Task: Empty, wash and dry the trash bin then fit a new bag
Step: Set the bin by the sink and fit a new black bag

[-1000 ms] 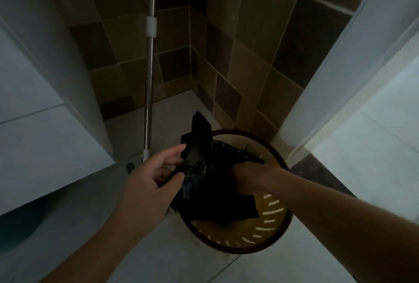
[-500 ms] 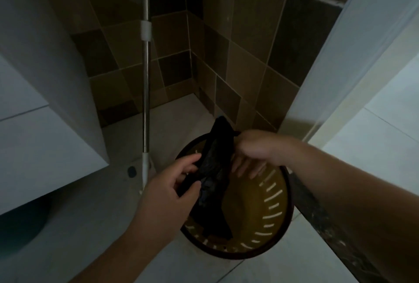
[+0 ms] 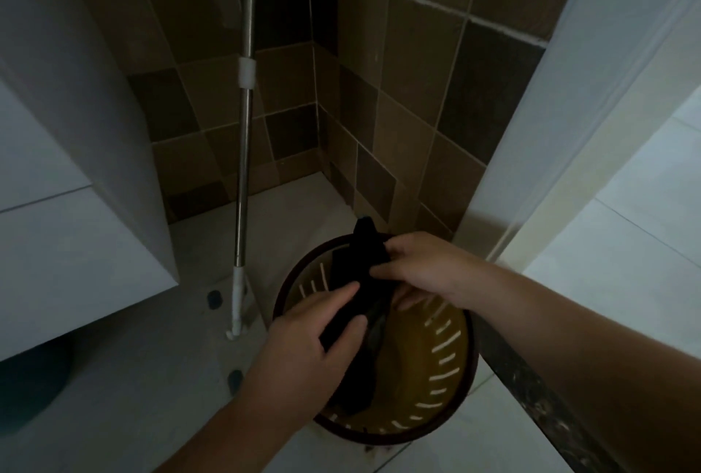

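Two hands, left and right, pinching black bag over bin: find mouth, spread over rim evenly.

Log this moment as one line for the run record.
step: fitting new bag | left hand: grips black bag | right hand: pinches bag top | bin: on floor, bag bunched, not yet spread over rim
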